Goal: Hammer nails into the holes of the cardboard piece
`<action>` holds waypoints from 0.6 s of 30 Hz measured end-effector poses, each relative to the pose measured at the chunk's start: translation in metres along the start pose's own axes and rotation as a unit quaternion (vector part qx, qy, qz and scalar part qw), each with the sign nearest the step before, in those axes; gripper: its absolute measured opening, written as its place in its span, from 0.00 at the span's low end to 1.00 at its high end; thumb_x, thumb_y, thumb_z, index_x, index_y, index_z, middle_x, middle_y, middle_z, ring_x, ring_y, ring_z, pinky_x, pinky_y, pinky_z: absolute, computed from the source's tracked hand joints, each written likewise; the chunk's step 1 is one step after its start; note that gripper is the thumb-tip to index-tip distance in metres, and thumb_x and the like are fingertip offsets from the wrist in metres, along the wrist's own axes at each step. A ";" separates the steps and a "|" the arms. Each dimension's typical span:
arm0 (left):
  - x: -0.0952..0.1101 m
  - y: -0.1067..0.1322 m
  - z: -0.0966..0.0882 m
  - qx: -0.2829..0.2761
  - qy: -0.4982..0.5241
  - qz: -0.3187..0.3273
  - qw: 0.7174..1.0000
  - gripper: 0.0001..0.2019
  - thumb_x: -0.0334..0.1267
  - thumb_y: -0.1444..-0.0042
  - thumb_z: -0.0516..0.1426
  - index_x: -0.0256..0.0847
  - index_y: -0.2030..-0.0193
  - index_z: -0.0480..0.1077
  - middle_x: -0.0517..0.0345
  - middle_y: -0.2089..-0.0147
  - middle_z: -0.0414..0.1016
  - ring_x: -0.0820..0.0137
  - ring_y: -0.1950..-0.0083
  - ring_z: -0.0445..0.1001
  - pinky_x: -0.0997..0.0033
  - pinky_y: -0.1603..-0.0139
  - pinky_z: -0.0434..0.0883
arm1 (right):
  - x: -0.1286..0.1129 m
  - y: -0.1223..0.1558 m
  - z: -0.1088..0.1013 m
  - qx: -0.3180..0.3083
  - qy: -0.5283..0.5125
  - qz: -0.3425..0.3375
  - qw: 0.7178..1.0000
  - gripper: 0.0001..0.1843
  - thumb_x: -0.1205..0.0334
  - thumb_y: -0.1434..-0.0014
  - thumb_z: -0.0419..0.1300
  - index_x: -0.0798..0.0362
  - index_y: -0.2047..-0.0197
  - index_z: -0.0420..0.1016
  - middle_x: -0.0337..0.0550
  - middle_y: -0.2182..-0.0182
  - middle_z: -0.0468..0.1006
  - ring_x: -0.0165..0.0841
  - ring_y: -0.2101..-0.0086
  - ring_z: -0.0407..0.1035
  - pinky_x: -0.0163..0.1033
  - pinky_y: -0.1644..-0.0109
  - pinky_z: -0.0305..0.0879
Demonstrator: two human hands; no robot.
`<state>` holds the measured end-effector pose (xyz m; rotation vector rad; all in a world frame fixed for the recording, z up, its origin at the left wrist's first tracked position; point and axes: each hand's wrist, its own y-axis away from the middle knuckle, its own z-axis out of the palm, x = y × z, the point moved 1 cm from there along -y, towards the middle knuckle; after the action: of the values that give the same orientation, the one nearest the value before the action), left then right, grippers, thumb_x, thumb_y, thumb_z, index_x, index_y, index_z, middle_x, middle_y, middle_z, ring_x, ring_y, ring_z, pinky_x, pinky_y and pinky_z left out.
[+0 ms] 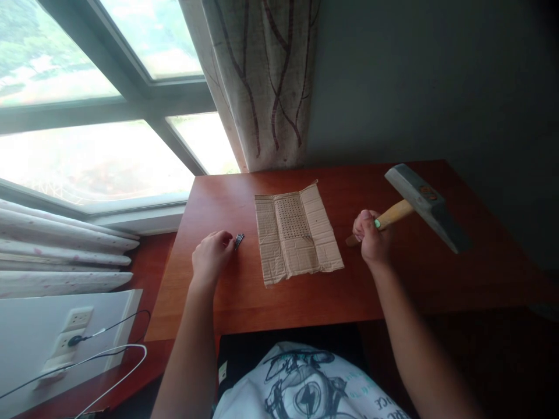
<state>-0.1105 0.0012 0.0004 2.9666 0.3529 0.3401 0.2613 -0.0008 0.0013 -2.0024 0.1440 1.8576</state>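
My right hand (371, 235) is closed around the wooden handle of a hammer (425, 203), whose grey steel head is raised above the right side of the reddish wooden table (244, 297). My left hand (212, 253) rests on the table with its fingers curled, touching a small bunch of dark nails (239, 240). Between my hands lies a flattened piece of cardboard (297, 233) with a grid of small holes in its upper middle.
Beyond the table hangs a patterned curtain (262, 75) beside a large window (87, 116). At the lower left, a white wall piece carries power sockets (72, 331) with plugged-in cables. A grey wall stands at the back right.
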 end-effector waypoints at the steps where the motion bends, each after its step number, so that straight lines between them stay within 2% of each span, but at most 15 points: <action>1: 0.001 0.000 0.000 -0.001 -0.008 -0.003 1.000 0.15 0.53 0.41 0.53 0.49 0.59 0.77 0.57 0.52 0.82 0.57 0.53 0.78 0.66 0.64 0.66 | 0.000 0.000 0.000 0.000 -0.001 0.000 1.000 0.31 0.38 0.37 0.56 0.48 0.81 0.52 0.32 0.85 0.53 0.26 0.83 0.51 0.36 0.81 0.47; 10: 0.012 -0.003 -0.007 -0.022 -0.042 0.000 0.999 0.18 0.55 0.41 0.52 0.48 0.60 0.77 0.49 0.52 0.81 0.52 0.54 0.78 0.61 0.62 0.70 | -0.002 0.000 0.002 -0.004 -0.040 -0.008 0.999 0.30 0.42 0.37 0.58 0.49 0.82 0.54 0.32 0.85 0.53 0.25 0.83 0.50 0.36 0.80 0.45; 18: 0.012 -0.005 -0.005 -0.028 -0.060 0.001 0.998 0.18 0.54 0.39 0.51 0.47 0.58 0.77 0.47 0.52 0.80 0.51 0.54 0.78 0.61 0.62 0.70 | 0.000 0.001 0.000 0.000 -0.003 -0.010 1.000 0.30 0.40 0.36 0.56 0.49 0.81 0.52 0.32 0.85 0.53 0.25 0.83 0.50 0.35 0.80 0.46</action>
<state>-0.1018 0.0095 0.0070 2.9144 0.3220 0.1693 0.2612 -0.0018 0.0013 -1.9908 0.1233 1.8513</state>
